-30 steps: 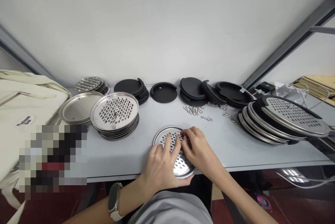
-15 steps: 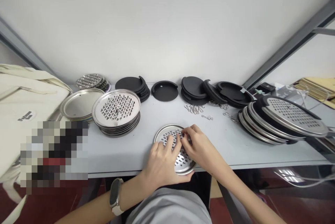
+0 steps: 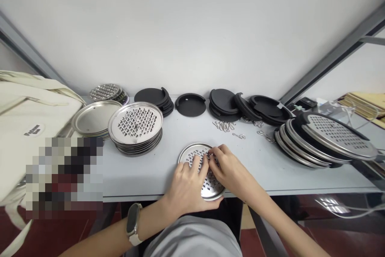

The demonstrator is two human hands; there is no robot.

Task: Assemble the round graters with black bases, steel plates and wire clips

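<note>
A round metal grater plate [image 3: 189,151] with a raised rim lies at the table's front edge. My left hand [image 3: 188,189] spans it from the left, thumb along the near rim and fingertips on the perforated face. My right hand [image 3: 230,170] bends over the plate's right side, its thumb and fingers pinched together close to my left index finger. Whatever sits in that pinch is too small or hidden to make out. Beyond my hands, several bent wire clips [image 3: 224,126] lie loose, with a single wire clip [image 3: 239,136] nearer to me.
Stacked grater plates [image 3: 135,124] and plain metal discs [image 3: 96,117] stand left. Black round holders [image 3: 190,105] line the wall. At right leans a pile of graters in black holders [image 3: 337,134]. A cream cloth bag [image 3: 36,108] covers the left end.
Both hands keep nearly the same position on the grater plate. The camera view has shifted very slightly.
</note>
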